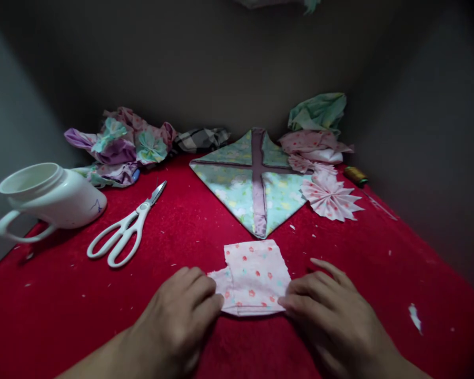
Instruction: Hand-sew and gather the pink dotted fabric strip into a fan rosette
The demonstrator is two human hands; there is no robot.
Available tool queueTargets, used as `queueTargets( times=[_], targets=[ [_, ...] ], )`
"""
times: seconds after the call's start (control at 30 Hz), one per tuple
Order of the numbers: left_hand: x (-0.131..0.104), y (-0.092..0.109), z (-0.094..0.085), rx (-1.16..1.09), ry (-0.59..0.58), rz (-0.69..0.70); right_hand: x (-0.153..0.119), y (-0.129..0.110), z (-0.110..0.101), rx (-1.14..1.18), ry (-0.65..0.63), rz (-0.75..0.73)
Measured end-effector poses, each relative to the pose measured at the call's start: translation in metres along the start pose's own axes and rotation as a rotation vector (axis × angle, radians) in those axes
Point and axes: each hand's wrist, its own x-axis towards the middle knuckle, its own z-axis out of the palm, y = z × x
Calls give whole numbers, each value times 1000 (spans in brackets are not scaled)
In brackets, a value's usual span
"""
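Observation:
A pale pink piece of fabric [256, 273] with small red flower prints lies in front of me, its near edge folded into narrow layers. My left hand [181, 310] pinches the left end of that fold between thumb and fingers. At the opposite end, my right hand [332, 310] grips the fold's right corner, with the little finger lifted away. A notch shows in the fabric's upper left side. Just beyond it lies a green floral fabric diamond [237, 195] crossed by mauve strips.
White-handled scissors [122, 231] and a white mug [55, 195] tipped on its side are at left. Crumpled cloth pieces [130, 137] line the back. A pleated pink fabric rosette [332, 192] and a thread spool [355, 176] lie at right on the red cloth [63, 316].

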Motion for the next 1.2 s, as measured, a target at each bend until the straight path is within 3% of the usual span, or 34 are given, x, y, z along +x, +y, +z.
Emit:
queueTargets(
  times=[0.13,0.3,0.43,0.67,0.77,1.03,1.2],
  targets=[
    [-1,-8,0,-266,-3,-207,1,6,-6,90,-139,170],
    [-1,-6,-3,-420,-87,-413,2,6,-7,89,-230,302],
    [6,0,-10,-352,-204,-552,12,8,-8,72,-295,353],
    [28,6,-20,-53,-527,-862,36,16,-12,-3,-469,437],
    [33,5,-22,-44,-585,-898,43,16,-14,-17,-529,476],
    [33,1,-22,-83,-621,-895,42,13,-12,3,-500,495],
    [30,1,-20,-43,-565,-869,39,15,-13,77,-489,444]
  ],
)
